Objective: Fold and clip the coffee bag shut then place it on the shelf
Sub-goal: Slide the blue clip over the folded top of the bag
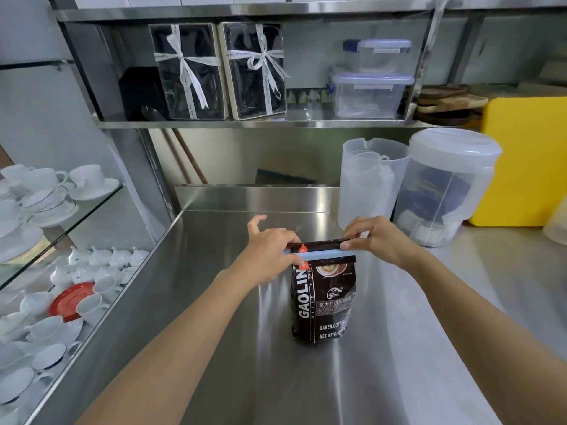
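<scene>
A dark brown coffee bag (323,302) with white lettering stands upright on the steel counter (245,348). Its top is folded over, and a long light-blue clip (319,254) lies across the fold. My left hand (270,250) grips the clip's left end, index finger lifted. My right hand (377,237) pinches the clip's right end and the folded top. The steel shelf (306,116) runs above the counter at the back.
On the shelf stand two ribboned gift boxes (221,72) and two stacked clear containers (372,78). Two translucent pitchers (411,185) and a yellow board (521,161) sit at the back right. Glass shelves with white cups and saucers (46,271) are at the left.
</scene>
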Tool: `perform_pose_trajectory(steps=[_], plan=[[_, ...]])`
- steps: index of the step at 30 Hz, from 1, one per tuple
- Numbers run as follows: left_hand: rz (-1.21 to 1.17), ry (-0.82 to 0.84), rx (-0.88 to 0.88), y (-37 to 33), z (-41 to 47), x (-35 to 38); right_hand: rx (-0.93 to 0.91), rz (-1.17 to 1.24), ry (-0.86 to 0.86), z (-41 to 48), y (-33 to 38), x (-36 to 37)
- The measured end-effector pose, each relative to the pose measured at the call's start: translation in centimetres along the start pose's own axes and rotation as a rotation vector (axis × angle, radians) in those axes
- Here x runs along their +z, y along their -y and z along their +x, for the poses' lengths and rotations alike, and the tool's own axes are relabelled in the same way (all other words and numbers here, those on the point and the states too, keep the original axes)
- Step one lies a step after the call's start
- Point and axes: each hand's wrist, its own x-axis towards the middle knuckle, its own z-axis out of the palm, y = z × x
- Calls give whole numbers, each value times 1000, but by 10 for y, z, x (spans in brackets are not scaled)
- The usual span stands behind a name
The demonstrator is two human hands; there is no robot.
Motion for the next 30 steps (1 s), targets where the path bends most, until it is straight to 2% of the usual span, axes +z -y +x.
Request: perform_pose_trajectory(steps=[2, 4, 6, 12, 20, 25, 30], plan=[[-5, -7, 11, 1, -1, 0, -74, -272, 94, 5, 9, 3], [-10, -25, 29, 0, -3, 1, -181, -537, 104, 9, 17, 13], [-11, -53, 37, 1, -5, 2, -243, -622, 66, 9, 22, 22], [-108, -167, -38, 6, -15, 6, -312, -714, -4, 6, 22, 31], [-247, -186, -201, 15, -31, 13, -320, -674, -9, 5, 18, 33], [-355, -202, -221, 16, -31, 17, -284, -690, 38, 6, 21, 32], [-427, -218, -258, 14, -29, 21, -192, -604, 68, 3, 22, 33]])
